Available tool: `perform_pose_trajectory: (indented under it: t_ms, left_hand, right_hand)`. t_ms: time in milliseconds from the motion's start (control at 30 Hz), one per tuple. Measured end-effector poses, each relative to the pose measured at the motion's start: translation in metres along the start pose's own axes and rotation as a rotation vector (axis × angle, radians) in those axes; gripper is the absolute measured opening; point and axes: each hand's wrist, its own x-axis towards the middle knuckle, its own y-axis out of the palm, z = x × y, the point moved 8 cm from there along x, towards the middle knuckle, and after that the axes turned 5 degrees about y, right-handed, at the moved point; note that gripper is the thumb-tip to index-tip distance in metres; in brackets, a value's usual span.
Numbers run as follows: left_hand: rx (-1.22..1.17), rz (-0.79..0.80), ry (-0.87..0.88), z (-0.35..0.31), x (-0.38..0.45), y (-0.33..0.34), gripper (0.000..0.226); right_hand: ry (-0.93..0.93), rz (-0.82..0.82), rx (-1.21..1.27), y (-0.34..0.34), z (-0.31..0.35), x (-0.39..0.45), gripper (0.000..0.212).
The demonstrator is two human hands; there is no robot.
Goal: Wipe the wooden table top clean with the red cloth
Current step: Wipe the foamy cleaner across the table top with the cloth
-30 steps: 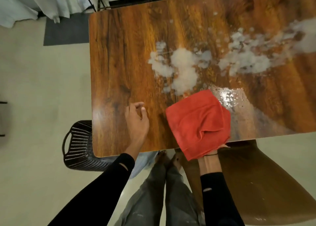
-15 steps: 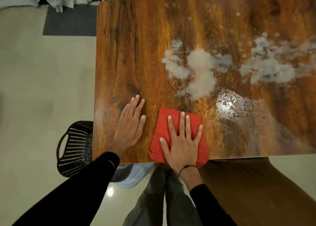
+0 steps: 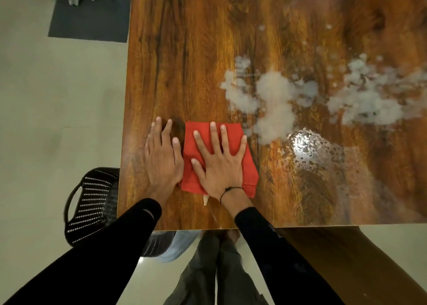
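The folded red cloth (image 3: 248, 166) lies flat on the wooden table top (image 3: 189, 62), near its front left part. My right hand (image 3: 219, 161) presses on the cloth with fingers spread and straight. My left hand (image 3: 163, 159) rests flat on the bare wood just left of the cloth, touching its edge. White foamy patches (image 3: 275, 101) spread over the middle and right of the table, just beyond the cloth's far right corner. A wet shiny patch (image 3: 309, 143) sits to the right of the cloth.
A black perforated basket (image 3: 92, 205) stands on the floor by the table's front left corner. A brown chair seat (image 3: 346, 258) is at the front right. A grey mat (image 3: 90, 20) lies on the floor at the far left. My legs stand under the front edge.
The cloth went from hanging in my right hand to lying flat under its palm, then slid forward and left over the wood. My left hand flattened and now touches the cloth's edge.
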Motion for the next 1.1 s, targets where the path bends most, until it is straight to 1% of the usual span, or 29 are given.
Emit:
perform_pose_trajectory:
  t_ms: [100, 200, 300, 400, 467, 567, 733, 900, 1000, 1100]
  left_hand:
    - [-0.028, 0.014, 0.069, -0.008, 0.019, 0.003, 0.056]
    - [-0.029, 0.015, 0.091, -0.011, 0.046, 0.0, 0.057]
    - [0.085, 0.039, 0.077, -0.006, 0.069, -0.002, 0.057]
    - [0.229, 0.076, 0.104, -0.005, 0.075, 0.002, 0.059]
    - [0.265, 0.076, 0.113, -0.004, 0.075, 0.004, 0.059]
    - [0.299, 0.064, 0.136, -0.003, 0.078, 0.005, 0.06]
    - [0.316, 0.046, 0.156, 0.002, 0.077, 0.013, 0.059]
    - [0.308, 0.056, 0.151, 0.004, 0.08, 0.012, 0.059]
    - [0.295, 0.064, 0.139, 0.003, 0.081, 0.01, 0.061]
    - [0.284, 0.065, 0.136, 0.003, 0.08, 0.012, 0.063]
  right_hand:
    - [0.009, -0.016, -0.012, -0.004, -0.004, 0.024, 0.074]
    - [0.021, -0.027, -0.007, -0.007, -0.008, 0.026, 0.071]
    - [0.032, -0.036, -0.007, -0.004, -0.007, 0.013, 0.068]
    - [-0.03, -0.034, -0.021, 0.0, -0.01, -0.013, 0.07]
    - [-0.059, -0.017, -0.031, 0.001, -0.01, -0.023, 0.073]
    - [-0.035, -0.009, -0.051, 0.001, -0.009, -0.013, 0.073]
    - [0.061, -0.032, -0.046, -0.007, -0.014, 0.048, 0.071]
    - [0.077, -0.043, -0.04, -0.02, -0.018, 0.128, 0.069]
    - [0.131, -0.04, -0.02, -0.029, -0.037, 0.166, 0.067]
    - [0.232, -0.025, -0.013, -0.039, -0.067, 0.191, 0.067]
